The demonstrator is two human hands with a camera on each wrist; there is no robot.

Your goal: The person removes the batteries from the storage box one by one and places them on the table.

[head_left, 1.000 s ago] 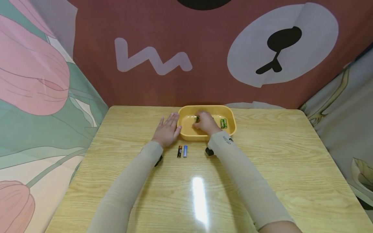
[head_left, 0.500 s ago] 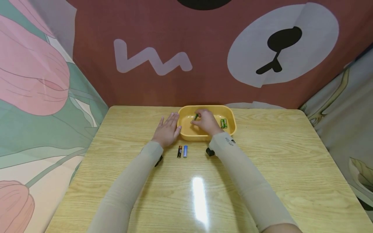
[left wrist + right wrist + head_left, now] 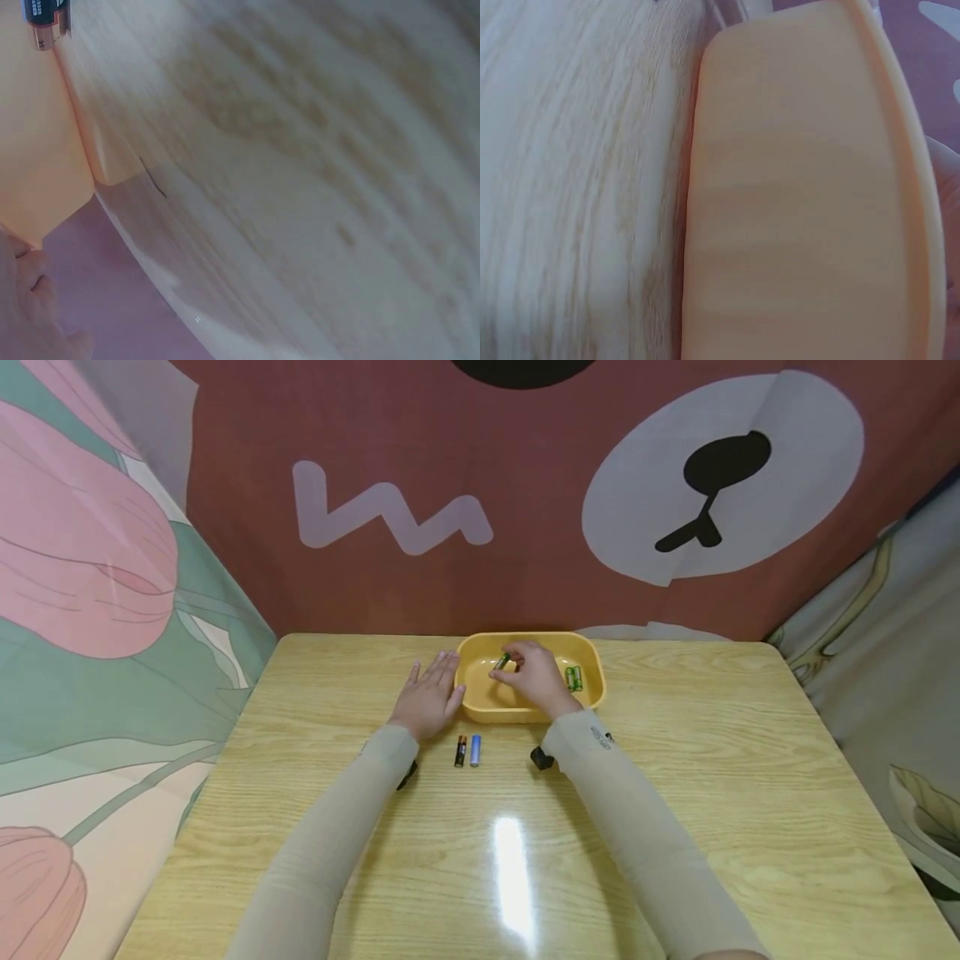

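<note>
Right hand (image 3: 536, 678) pinches green cylindrical battery (image 3: 502, 663) between thumb and fingers over yellow tray (image 3: 498, 716), battery off the hand's left side, long axis slanting far-right to near-left, left hand (image 3: 427, 697) farther, straight-fingered at tray's left end.

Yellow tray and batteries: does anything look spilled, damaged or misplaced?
Nothing stands out: the yellow tray sits flat, two green batteries lie inside, and a black battery and blue battery lie side by side on the table.
</note>
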